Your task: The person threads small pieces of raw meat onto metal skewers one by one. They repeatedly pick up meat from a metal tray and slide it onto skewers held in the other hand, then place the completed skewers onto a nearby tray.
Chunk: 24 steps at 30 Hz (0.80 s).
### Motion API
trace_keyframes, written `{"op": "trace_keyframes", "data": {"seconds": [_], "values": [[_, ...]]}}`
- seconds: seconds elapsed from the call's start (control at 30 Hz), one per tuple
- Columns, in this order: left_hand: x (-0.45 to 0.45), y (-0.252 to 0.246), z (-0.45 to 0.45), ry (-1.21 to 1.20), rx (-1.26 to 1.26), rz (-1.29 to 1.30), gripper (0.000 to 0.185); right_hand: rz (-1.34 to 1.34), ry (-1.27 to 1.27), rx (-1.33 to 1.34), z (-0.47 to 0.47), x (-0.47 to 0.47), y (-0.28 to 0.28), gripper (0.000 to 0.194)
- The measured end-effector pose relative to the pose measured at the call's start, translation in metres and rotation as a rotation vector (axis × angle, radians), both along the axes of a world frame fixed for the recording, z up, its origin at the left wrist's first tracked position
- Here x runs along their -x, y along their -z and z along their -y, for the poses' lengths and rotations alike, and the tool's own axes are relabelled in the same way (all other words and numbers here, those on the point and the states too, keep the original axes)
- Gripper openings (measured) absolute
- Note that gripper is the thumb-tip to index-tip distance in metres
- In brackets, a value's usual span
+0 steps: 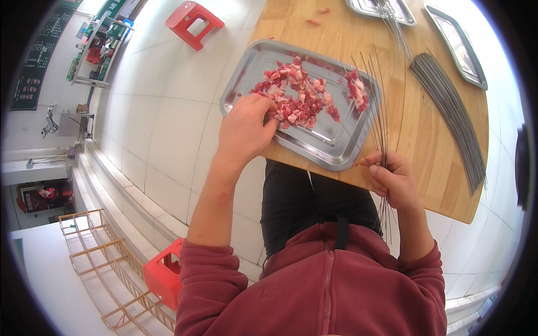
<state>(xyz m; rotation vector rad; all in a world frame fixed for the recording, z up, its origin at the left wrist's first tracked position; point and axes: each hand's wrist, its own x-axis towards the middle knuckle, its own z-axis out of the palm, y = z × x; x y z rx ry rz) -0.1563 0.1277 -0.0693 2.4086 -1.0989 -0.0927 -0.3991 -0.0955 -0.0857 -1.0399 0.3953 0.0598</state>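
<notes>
A steel tray (344, 156) lies on the wooden table (414, 176) in front of me, with small pieces of raw meat (299, 110) heaped in it. My left hand (248, 126) is at the heap's near left side, thumb and fingers around meat at its edge; what the fingertips pinch is partly hidden. In my right hand (388, 176) is a bundle of thin metal skewers (381, 126), upright in view beside the tray's right rim. One skewer slants from that hand over the tray, with meat threaded near its far end. More threaded meat (356, 91) rests by the tray's right wall.
A thick bundle of metal skewers (452, 117) lies on the table at the right. Beyond it are a narrow steel tray (456, 46) and another tray (410, 19) with skewers on it. Meat scraps (313, 22) lie near the far edge. Red plastic stools (185, 19) stand on the tiled floor.
</notes>
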Motion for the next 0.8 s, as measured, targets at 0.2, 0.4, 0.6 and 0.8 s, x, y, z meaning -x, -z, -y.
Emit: {"op": "trace_keyframes", "data": {"seconds": [0.2,0.4,0.6,0.8], "values": [[-0.001,-0.014,0.002,-0.179,0.038,-0.338,0.011,-0.011,0.006,-0.014,0.0,0.001,0.001,0.018],[-0.003,-0.015,0.002,-0.2,0.585,-0.915,0.026,0.004,-0.01,-0.015,0.001,0.001,0.002,0.019],[0.006,-0.02,0.012,-0.149,0.784,-1.031,0.032,0.005,-0.009,-0.003,0.001,0.001,0.004,0.02],[0.012,-0.026,0.017,-0.137,0.849,-1.219,0.026,-0.015,-0.023,0.014,0.0,0.0,-0.001,0.019]]}}
